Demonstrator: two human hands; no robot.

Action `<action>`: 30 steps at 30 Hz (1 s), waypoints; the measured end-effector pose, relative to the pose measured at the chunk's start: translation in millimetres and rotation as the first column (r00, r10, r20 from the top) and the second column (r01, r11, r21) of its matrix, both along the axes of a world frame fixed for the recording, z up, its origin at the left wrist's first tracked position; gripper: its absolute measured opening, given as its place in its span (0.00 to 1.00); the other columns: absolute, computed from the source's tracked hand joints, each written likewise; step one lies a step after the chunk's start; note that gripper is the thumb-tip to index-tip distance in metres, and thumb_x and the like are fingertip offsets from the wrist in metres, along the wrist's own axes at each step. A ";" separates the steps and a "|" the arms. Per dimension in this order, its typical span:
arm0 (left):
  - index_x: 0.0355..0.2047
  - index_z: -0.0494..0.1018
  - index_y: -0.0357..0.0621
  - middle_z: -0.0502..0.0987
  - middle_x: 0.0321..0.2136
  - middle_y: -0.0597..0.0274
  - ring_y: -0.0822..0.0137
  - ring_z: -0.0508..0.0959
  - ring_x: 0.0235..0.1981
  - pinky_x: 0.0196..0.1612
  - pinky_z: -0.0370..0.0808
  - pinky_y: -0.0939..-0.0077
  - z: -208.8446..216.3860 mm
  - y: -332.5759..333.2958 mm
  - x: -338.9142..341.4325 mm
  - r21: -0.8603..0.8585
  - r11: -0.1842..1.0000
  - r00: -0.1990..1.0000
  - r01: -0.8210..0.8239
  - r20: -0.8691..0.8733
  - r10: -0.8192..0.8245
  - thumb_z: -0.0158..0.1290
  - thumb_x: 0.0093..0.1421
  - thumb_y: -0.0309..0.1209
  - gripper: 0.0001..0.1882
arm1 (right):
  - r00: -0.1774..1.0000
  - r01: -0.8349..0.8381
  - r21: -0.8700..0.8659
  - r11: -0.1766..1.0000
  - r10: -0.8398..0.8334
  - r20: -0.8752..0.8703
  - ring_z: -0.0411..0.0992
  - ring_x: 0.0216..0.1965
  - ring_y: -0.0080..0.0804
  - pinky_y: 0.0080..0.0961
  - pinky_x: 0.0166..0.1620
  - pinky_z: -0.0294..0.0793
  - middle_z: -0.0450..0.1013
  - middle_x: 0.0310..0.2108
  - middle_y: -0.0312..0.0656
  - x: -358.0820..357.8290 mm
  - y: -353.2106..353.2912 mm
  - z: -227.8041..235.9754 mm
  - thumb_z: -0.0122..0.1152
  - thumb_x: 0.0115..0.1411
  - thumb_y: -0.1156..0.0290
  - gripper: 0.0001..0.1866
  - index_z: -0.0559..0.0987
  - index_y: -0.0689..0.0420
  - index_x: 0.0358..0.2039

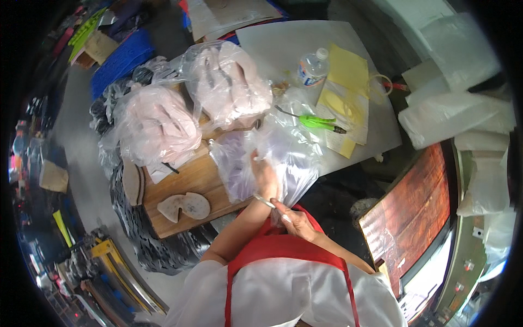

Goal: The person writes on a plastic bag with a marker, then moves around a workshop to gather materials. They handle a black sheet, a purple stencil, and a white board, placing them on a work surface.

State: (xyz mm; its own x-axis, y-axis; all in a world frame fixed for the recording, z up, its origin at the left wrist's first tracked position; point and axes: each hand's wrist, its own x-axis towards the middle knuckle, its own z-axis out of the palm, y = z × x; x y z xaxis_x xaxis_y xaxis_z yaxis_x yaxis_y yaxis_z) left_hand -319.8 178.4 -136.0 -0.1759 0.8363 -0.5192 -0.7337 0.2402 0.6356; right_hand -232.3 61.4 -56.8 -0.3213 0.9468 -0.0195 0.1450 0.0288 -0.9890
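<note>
Left pieces: we are seeing thin grey pieces point(132, 182) standing against the board's left edge.
Left bag: we are keeping this pink bag point(158, 128) at the board's far left corner.
Cutout: a pale cutout point(195, 206) is lying flat on the board point(163, 220), near its front edge.
Far bag: a second pink bag point(229, 84) is resting just beyond the board.
Clear bag: we are working at this clear bag point(302, 174), with purple pieces point(234, 158) lying inside, partly over the board's right end.
Left hand: our left hand point(265, 177) is reaching into the clear bag; plastic is blurring the fingers, so we cannot tell whether they are spread or pressed together.
Bracelet: a bracelet point(264, 201) is circling our left wrist.
Right hand: our right hand point(295, 220) is pinching the clear bag's edge, just beside the bracelet.
Bottle: a bottle point(313, 68) is standing on the counter point(381, 125).
Tool: a green-handled tool point(318, 121) is lying nearer us, partly over yellow sheets point(348, 65).
Ring: a pale ring point(379, 85) is lying beside the sheets.
</note>
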 end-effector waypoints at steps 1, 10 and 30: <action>0.56 0.56 0.40 0.69 0.45 0.53 0.64 0.72 0.44 0.48 0.70 0.71 -2.4 0.8 8.3 -0.035 0.999 0.996 0.000 -0.092 -0.003 0.49 0.61 0.32 0.25 | 1.000 0.016 -0.041 0.999 -0.016 -0.001 0.73 0.47 0.39 0.28 0.47 0.72 0.71 0.50 0.49 1.0 -0.9 -0.9 0.47 0.62 0.77 0.24 0.64 0.56 0.60; 0.56 0.62 0.35 0.77 0.40 0.49 0.59 0.79 0.39 0.43 0.75 0.71 24.4 -30.0 -64.8 -0.105 0.748 0.259 0.655 -0.899 -0.353 0.53 0.59 0.32 0.26 | 0.791 0.612 -0.102 0.784 -0.608 0.067 0.70 0.42 0.34 0.29 0.42 0.74 0.67 0.49 0.45 47.9 32.2 24.4 0.40 0.64 0.42 0.37 0.59 0.60 0.62; 0.46 0.75 0.43 0.76 0.32 0.65 0.77 0.71 0.29 0.32 0.68 0.80 67.0 -11.4 -98.7 0.035 0.704 0.681 0.709 -0.292 -0.671 0.48 0.63 0.35 0.14 | 0.806 0.568 -0.187 0.801 -0.588 -0.071 0.56 0.14 0.13 0.16 0.18 0.60 0.59 0.12 0.26 43.6 21.6 28.9 0.47 0.66 0.65 0.22 0.65 0.64 0.57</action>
